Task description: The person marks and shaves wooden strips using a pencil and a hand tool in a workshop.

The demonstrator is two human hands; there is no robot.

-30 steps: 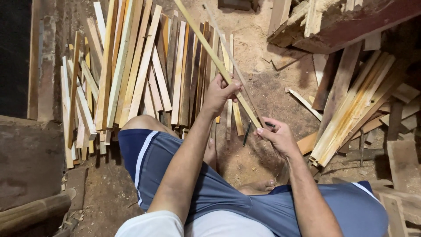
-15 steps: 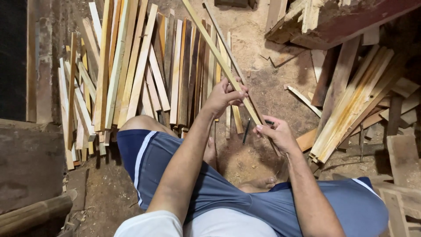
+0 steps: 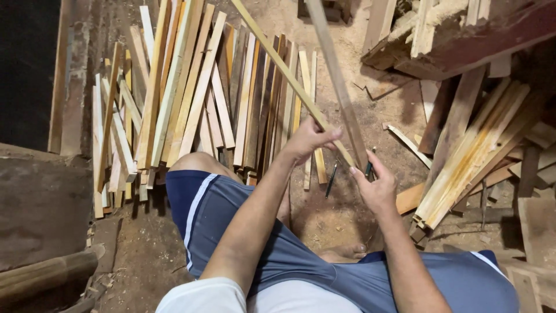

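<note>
Left hand [image 3: 310, 139] is closed around a thin pale wood strip [image 3: 289, 81]; the strip runs from the hand up and left to the top edge of the frame, with its lower end poking out just past the fingers toward the right hand. Right hand [image 3: 376, 188] is curled around the lower end of a second strip [image 3: 336, 75], greyer and a bit wider, which rises almost straight up and out of frame. That hand also seems to hold a small dark pencil-like tool [image 3: 369, 168] against the strip, but the grip detail is too small to confirm. The two strips cross just above the hands, close together; I cannot tell if they touch.

On the dirt floor [image 3: 347, 214], between the hands, lies a dark thin pen-like tool [image 3: 330, 179].

Left of the hands: a big fan of cut wood slats [image 3: 191, 93], mixed pale, yellow and brown, lying side by side, touching the person's left knee in blue shorts [image 3: 231, 214].

Right: a bundle of pale slats [image 3: 469, 156] leaning diagonally, with dark planks beside it. Top right: a heavy reddish-brown beam [image 3: 463, 46] with offcuts on top.

No packages, labels or signs visible.
</note>
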